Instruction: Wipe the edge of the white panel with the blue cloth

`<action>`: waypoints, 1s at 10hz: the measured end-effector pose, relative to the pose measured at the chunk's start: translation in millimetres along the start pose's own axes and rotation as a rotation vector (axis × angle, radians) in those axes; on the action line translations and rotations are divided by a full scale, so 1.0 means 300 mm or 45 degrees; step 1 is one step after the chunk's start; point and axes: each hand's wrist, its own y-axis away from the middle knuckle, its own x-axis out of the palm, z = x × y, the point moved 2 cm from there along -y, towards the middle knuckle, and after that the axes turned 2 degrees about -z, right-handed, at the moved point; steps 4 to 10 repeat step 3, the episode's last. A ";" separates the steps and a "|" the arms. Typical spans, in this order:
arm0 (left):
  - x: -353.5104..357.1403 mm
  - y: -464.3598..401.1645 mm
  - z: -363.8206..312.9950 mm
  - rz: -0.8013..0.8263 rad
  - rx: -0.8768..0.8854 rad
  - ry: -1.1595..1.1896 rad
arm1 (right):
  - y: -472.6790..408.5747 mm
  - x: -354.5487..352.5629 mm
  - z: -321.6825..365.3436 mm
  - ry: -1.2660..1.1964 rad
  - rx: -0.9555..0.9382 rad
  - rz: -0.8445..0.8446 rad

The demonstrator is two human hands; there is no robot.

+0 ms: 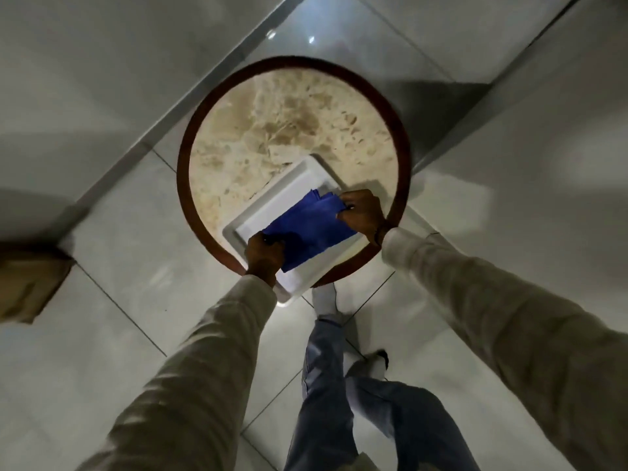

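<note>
Pinching the blue cloth (307,229) at opposite ends, both hands have a closed grip on it: the left hand (265,254) at its near corner, the right hand (362,212) at its far side. The cloth lies spread across the white panel (272,198), which sits flat on the round marble tabletop (272,124) with its near corner jutting past the dark wooden rim. Beige sleeves (210,351) cover both arms. Pale floor tiles (119,249) lie below.
</note>
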 end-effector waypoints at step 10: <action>-0.008 0.027 0.050 -0.158 -0.029 -0.008 | -0.025 0.035 -0.034 -0.190 -0.001 -0.111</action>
